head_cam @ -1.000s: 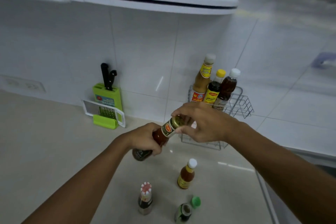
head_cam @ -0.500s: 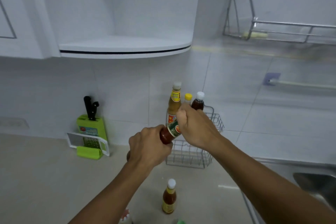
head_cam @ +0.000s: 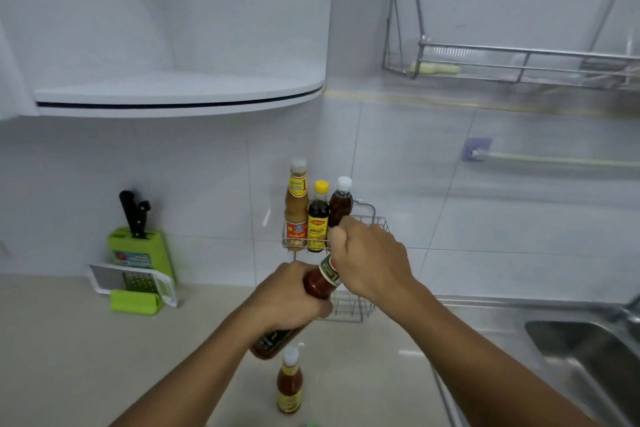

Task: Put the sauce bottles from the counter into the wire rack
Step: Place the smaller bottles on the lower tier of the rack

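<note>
A red sauce bottle (head_cam: 317,282) with a green-and-white neck label is tilted in the air just in front of the wire rack (head_cam: 379,224). My left hand (head_cam: 284,298) grips its body and my right hand (head_cam: 370,258) is closed over its cap end. The rack stands against the tiled wall and holds three upright bottles: a tan one (head_cam: 296,204), a dark one with a yellow cap (head_cam: 318,218), and a dark brown one with a white cap (head_cam: 341,204). A small orange sauce bottle (head_cam: 289,383) with a white cap stands on the counter below my hands.
A green knife block (head_cam: 138,250) with black-handled knives and a white grater (head_cam: 133,282) stand at the left against the wall. A steel sink (head_cam: 588,354) lies at the right. A curved white shelf (head_cam: 180,94) and a metal dish rack (head_cam: 519,59) hang above.
The view has tilted upward, so the lower counter bottles dropped out of sight. Both hands have carried the red bottle up toward the rack, still gripping it at both ends.
</note>
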A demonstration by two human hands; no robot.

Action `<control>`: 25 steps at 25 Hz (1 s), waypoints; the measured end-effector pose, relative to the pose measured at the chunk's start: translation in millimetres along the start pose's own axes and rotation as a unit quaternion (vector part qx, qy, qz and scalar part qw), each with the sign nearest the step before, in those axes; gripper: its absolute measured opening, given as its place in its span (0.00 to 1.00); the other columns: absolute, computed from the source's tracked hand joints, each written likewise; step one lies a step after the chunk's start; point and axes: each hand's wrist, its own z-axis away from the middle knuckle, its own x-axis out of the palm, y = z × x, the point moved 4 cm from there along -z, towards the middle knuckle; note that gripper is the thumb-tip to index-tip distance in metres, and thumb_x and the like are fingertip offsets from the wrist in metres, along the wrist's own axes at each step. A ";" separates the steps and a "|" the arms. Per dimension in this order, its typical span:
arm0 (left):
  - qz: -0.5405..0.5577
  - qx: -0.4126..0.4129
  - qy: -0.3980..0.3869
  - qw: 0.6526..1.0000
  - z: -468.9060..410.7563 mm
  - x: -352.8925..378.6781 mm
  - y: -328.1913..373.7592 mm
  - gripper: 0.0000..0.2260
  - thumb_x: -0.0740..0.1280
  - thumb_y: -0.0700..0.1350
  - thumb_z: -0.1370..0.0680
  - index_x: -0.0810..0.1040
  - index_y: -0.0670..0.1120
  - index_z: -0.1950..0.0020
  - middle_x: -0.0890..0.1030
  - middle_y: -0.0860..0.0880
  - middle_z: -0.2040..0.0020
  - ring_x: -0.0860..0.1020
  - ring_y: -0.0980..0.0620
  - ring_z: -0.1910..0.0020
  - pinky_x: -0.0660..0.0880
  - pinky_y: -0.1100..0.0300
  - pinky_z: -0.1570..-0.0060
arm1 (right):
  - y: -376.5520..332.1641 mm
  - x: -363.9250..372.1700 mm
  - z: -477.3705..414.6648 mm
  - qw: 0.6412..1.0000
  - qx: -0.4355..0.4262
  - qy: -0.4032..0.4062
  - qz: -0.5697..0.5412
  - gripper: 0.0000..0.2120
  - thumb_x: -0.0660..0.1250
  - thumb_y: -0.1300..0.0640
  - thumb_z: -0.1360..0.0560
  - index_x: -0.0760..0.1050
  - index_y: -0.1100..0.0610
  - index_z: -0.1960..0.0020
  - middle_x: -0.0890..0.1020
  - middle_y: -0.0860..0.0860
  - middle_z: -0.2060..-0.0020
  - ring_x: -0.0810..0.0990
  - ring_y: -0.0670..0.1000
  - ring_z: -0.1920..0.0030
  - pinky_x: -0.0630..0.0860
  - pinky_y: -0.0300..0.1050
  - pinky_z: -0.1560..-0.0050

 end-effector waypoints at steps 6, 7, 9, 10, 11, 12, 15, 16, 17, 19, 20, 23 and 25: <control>-0.197 -0.003 0.133 0.971 -8.8 6.9 1.7 0.14 0.70 0.55 0.31 0.76 0.56 0.47 0.81 0.54 0.57 0.80 0.50 0.58 0.78 0.56 0.56 | 38.9 40.8 6.1 0.911 0.128 -0.043 -0.388 0.11 0.61 0.45 0.20 0.73 0.53 0.48 0.80 0.51 0.62 0.76 0.49 0.68 0.72 0.42 0.71; -0.165 -0.012 0.103 0.981 -13.0 8.6 -2.3 0.16 0.71 0.56 0.33 0.75 0.57 0.47 0.81 0.54 0.56 0.80 0.50 0.57 0.79 0.55 0.56 | 43.5 53.2 9.6 0.852 0.152 -0.087 -0.493 0.13 0.67 0.43 0.22 0.73 0.53 0.46 0.81 0.52 0.63 0.74 0.49 0.72 0.69 0.41 0.75; -0.110 -0.027 0.053 0.992 -22.3 13.5 -11.7 0.23 0.73 0.58 0.37 0.69 0.56 0.46 0.80 0.53 0.55 0.80 0.51 0.57 0.78 0.55 0.62 | 49.1 77.0 15.9 0.815 0.124 -0.161 -0.543 0.14 0.74 0.44 0.26 0.77 0.51 0.46 0.84 0.57 0.63 0.75 0.52 0.75 0.71 0.42 0.75; -0.094 -0.024 0.030 0.995 -27.8 16.5 -17.8 0.27 0.74 0.58 0.38 0.66 0.56 0.45 0.80 0.53 0.54 0.81 0.52 0.57 0.79 0.55 0.62 | 50.8 86.7 16.2 0.812 0.109 -0.174 -0.546 0.12 0.75 0.48 0.26 0.80 0.51 0.46 0.85 0.59 0.61 0.77 0.54 0.74 0.74 0.44 0.73; -0.078 -0.016 -0.002 0.997 -33.6 19.9 -24.3 0.30 0.75 0.57 0.39 0.63 0.56 0.43 0.80 0.53 0.51 0.81 0.52 0.56 0.81 0.53 0.61 | 54.6 93.9 14.7 0.811 0.107 -0.166 -0.551 0.10 0.76 0.52 0.25 0.81 0.52 0.46 0.86 0.62 0.60 0.79 0.55 0.72 0.77 0.47 0.70; -0.056 -0.008 -0.045 0.997 -40.6 22.3 -33.0 0.34 0.77 0.54 0.38 0.60 0.57 0.41 0.80 0.52 0.49 0.82 0.52 0.53 0.83 0.51 0.56 | 58.8 99.3 10.8 0.808 0.120 -0.147 -0.558 0.09 0.76 0.56 0.25 0.82 0.55 0.46 0.86 0.64 0.60 0.80 0.57 0.70 0.80 0.49 0.68; 0.013 -0.003 -0.143 0.990 -62.8 18.3 -74.2 0.40 0.81 0.47 0.36 0.59 0.61 0.33 0.78 0.51 0.42 0.80 0.51 0.43 0.81 0.52 0.43 | 77.9 119.7 -3.6 0.826 0.178 -0.079 -0.530 0.11 0.77 0.60 0.27 0.82 0.63 0.47 0.87 0.63 0.62 0.84 0.59 0.68 0.83 0.47 0.66; 0.031 -0.017 -0.144 0.989 -74.0 14.7 -95.2 0.38 0.80 0.47 0.34 0.63 0.60 0.32 0.78 0.52 0.40 0.79 0.51 0.40 0.80 0.54 0.42 | 84.2 129.6 -8.8 0.826 0.204 -0.057 -0.522 0.12 0.78 0.59 0.28 0.82 0.64 0.48 0.88 0.62 0.63 0.85 0.58 0.68 0.84 0.48 0.65; 0.044 -0.040 -0.137 0.989 -85.4 12.7 -118.3 0.33 0.79 0.46 0.32 0.66 0.58 0.32 0.77 0.52 0.38 0.78 0.51 0.38 0.78 0.56 0.41 | 91.2 139.7 -13.9 0.825 0.226 -0.033 -0.516 0.12 0.78 0.59 0.28 0.82 0.64 0.48 0.88 0.60 0.64 0.86 0.58 0.67 0.85 0.49 0.64; 0.055 -0.105 -0.120 0.986 -106.4 15.1 -166.4 0.23 0.76 0.46 0.27 0.71 0.55 0.35 0.78 0.51 0.38 0.78 0.51 0.38 0.77 0.54 0.40 | 103.6 159.2 -22.4 0.817 0.267 0.010 -0.511 0.12 0.79 0.58 0.29 0.83 0.62 0.50 0.88 0.59 0.65 0.88 0.58 0.66 0.85 0.47 0.63; 0.052 -0.139 -0.116 0.982 -115.7 19.4 -188.2 0.19 0.73 0.45 0.25 0.72 0.54 0.36 0.78 0.49 0.38 0.78 0.50 0.40 0.78 0.53 0.40 | 108.0 168.9 -26.1 0.814 0.283 0.028 -0.507 0.11 0.79 0.57 0.30 0.83 0.61 0.51 0.88 0.58 0.65 0.88 0.57 0.65 0.84 0.45 0.64; 0.044 -0.189 -0.109 0.975 -138.1 36.3 -228.7 0.21 0.63 0.40 0.20 0.69 0.49 0.27 0.73 0.45 0.28 0.75 0.48 0.36 0.75 0.58 0.43 | 116.1 201.8 -34.7 0.809 0.309 0.071 -0.495 0.11 0.81 0.58 0.31 0.83 0.56 0.52 0.88 0.57 0.61 0.89 0.56 0.62 0.83 0.41 0.63; 0.048 -0.197 -0.115 0.972 -149.8 48.2 -240.3 0.26 0.59 0.37 0.19 0.62 0.46 0.21 0.66 0.44 0.22 0.69 0.45 0.27 0.71 0.58 0.37 | 117.5 222.9 -38.7 0.825 0.304 0.089 -0.469 0.12 0.82 0.57 0.33 0.83 0.51 0.52 0.88 0.53 0.58 0.89 0.56 0.58 0.85 0.45 0.60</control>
